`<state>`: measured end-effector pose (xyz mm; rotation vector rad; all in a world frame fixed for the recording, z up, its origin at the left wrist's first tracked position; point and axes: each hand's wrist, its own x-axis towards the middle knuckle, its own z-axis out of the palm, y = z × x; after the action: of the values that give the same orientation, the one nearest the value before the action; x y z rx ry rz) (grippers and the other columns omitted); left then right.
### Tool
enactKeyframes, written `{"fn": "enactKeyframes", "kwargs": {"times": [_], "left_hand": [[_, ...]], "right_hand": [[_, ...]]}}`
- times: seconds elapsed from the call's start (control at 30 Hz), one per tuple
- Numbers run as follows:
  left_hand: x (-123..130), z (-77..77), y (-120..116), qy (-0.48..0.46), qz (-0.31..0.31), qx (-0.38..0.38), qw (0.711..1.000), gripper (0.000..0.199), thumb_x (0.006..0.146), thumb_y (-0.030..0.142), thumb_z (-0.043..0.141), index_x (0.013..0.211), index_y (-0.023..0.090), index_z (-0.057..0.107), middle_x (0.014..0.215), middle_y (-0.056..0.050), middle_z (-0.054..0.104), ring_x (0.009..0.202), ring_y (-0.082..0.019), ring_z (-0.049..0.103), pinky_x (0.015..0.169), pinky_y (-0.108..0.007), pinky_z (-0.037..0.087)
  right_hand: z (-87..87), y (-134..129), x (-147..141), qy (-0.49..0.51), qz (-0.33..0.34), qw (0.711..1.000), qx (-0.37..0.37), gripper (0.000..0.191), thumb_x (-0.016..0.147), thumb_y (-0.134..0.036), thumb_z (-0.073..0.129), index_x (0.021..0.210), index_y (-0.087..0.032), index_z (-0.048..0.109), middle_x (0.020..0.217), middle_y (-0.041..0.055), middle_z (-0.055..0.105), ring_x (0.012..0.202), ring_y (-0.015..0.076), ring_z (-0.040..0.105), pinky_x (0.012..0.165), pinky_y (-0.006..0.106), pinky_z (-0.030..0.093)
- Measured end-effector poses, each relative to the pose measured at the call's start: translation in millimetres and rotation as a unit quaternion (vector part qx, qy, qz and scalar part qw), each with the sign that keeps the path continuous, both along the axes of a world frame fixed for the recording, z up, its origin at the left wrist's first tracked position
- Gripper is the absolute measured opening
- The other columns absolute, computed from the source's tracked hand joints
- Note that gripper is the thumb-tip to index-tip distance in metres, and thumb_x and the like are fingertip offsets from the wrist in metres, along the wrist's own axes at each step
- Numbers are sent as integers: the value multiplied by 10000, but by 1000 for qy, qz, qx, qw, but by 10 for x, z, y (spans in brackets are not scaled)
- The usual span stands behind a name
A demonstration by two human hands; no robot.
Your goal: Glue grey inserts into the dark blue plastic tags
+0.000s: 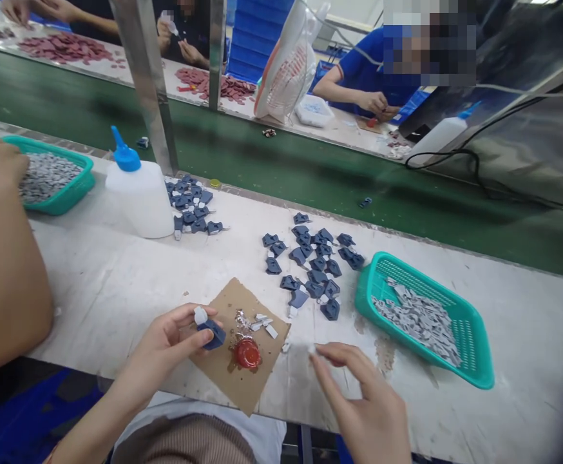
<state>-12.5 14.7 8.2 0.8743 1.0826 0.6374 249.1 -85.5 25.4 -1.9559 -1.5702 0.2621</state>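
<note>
My left hand point(165, 338) grips a dark blue plastic part point(214, 338) over the cardboard's left side. A light grey piece point(200, 315) stands up at the top of that part. Thumb and forefinger of my right hand point(371, 403) pinch a small whitish piece point(312, 348), its shape largely hidden by the fingertips. Between the hands lies a brown cardboard square point(247, 394) bearing a red round cap point(247, 353) with wet stains around it. Several loose grey pieces point(265, 324) rest behind the cap.
Many dark blue parts point(317, 263) are spread beyond the cardboard. A green basket point(479, 361) of grey pieces stands right; another green basket point(62, 205) is far left, near a neighbour's arm point(6, 270). A white squeeze bottle point(139, 200) stands left. Past the green belt point(243, 151), people work.
</note>
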Motion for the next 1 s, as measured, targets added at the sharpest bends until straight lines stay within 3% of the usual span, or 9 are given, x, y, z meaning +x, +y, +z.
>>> {"fn": "enactKeyframes", "kwargs": {"times": [0.1, 0.27, 0.5, 1.0], "left_hand": [[1, -15, -62, -11, 20, 5, 1000, 234, 767, 354, 728, 973, 246, 700, 1017, -66, 757, 1004, -254, 684, 897, -355, 538], [14, -84, -160, -21, 19, 21, 999, 178, 743, 339, 733, 893, 260, 678, 1031, -69, 756, 1028, -271, 683, 910, -387, 550], [41, -237, -239, -35, 36, 50, 997, 124, 760, 272, 706, 876, 243, 675, 1027, -62, 725, 1009, -249, 677, 889, -349, 548], [57, -224, -253, -18, 18, 89, 996, 92, 835, 245, 609, 919, 250, 648, 1032, -52, 695, 1046, -232, 644, 916, -337, 517]], "right_hand": [[100, 152, -372, 54, 117, 991, -26, 57, 915, -252, 570, 899, -232, 622, 915, 54, 655, 875, 197, 642, 728, 281, 515], [82, 277, -584, 58, 194, 976, -83, 123, 941, -196, 499, 908, -226, 613, 881, 60, 635, 867, 211, 628, 712, 320, 532], [109, 315, -582, 28, 196, 976, -96, 145, 940, -185, 503, 865, -224, 620, 853, 46, 624, 826, 196, 637, 682, 296, 534], [96, 300, -578, 24, 200, 974, -99, 138, 948, -189, 498, 883, -220, 616, 859, 47, 620, 832, 195, 628, 688, 294, 524]]}}
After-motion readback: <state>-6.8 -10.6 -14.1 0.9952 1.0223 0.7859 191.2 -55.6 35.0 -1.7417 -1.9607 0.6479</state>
